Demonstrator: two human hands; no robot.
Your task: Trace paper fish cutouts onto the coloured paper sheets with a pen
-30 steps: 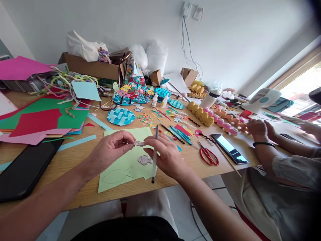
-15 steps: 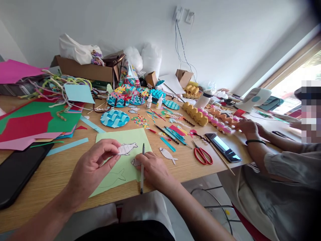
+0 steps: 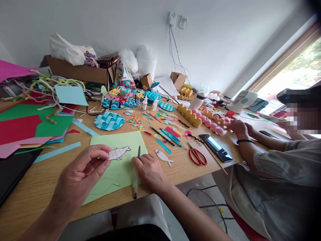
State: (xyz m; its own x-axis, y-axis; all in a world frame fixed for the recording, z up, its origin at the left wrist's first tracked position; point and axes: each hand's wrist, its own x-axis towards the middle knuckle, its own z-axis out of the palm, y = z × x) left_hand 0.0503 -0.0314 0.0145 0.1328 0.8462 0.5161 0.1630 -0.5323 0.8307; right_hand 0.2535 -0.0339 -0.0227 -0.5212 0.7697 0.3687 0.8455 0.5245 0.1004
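My left hand (image 3: 87, 170) pinches a white paper fish cutout (image 3: 119, 153) by one end, above a light green sheet (image 3: 120, 142). Below it on the sheet is a pencil-like outline of a fish (image 3: 110, 183). My right hand (image 3: 150, 171) rests at the sheet's right side, fingers curled round a pen (image 3: 136, 184) that stands out at both ends. Whatever lies beneath those fingers is hidden. Just right of this hand, a second fish cutout (image 3: 163, 157) lies on the wooden table (image 3: 180, 175). Red-handled scissors (image 3: 198, 156) lie farther right.
Coloured paper (image 3: 52, 124) and a dark device (image 3: 17, 172) lie at left. Behind the sheet are a blue woven paper oval (image 3: 109, 121), glue bottles (image 3: 144, 103) and pencils (image 3: 165, 135). A phone (image 3: 216, 148) and egg-carton strips (image 3: 189, 115) sit near another person's hands (image 3: 238, 129).
The view has turned to the right. A fish cutout partly visible under my right hand is now out of sight. My left hand still holds its fish, my right the pen.
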